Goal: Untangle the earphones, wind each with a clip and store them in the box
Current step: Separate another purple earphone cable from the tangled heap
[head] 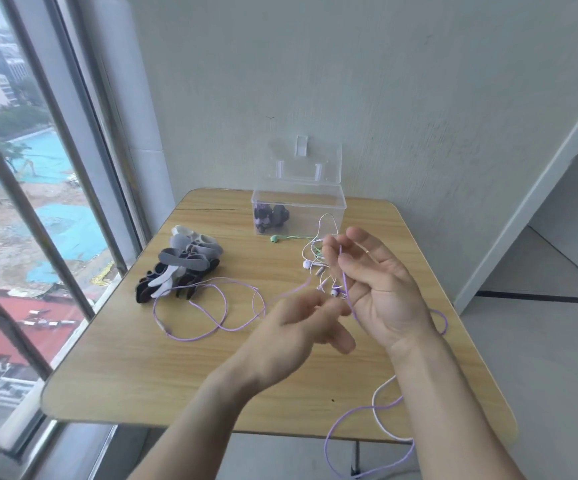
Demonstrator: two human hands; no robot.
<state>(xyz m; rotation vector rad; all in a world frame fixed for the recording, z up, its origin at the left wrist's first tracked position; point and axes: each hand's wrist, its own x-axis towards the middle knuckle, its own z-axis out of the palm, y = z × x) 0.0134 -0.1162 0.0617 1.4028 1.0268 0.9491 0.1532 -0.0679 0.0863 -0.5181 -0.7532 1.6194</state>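
Lilac cord is the thing in hand: the thin purple earphone cable (211,320) runs from a loose loop on the pale wooden table (114,375), rises to the blurred left hand (294,327), and climbs almost straight up across the palm of the right hand (374,285), where curled fingertips (332,247) pinch it near the top. The left hand's fingers are bent around the cord low down, though motion blur hides the exact grip. Between the two hands the cable's long axis stands nearly upright, tilted slightly toward the right hand; its free tail drops off the near right table edge together with a white earphone cable (381,407). Just behind the right hand lies the remaining knot of white and green earphone wires (315,261), with a green earbud (274,239) pointing left. The clear plastic box (298,213), lid open, sits beyond the knot at the far edge and already holds a dark wound bundle. A pile of grey, white and black silicone clips (183,268) lies well to the left, nearer the left hand. My judgement: the purple cord is still caught in the knot, so the next pull should go toward the person, away from the tangle.
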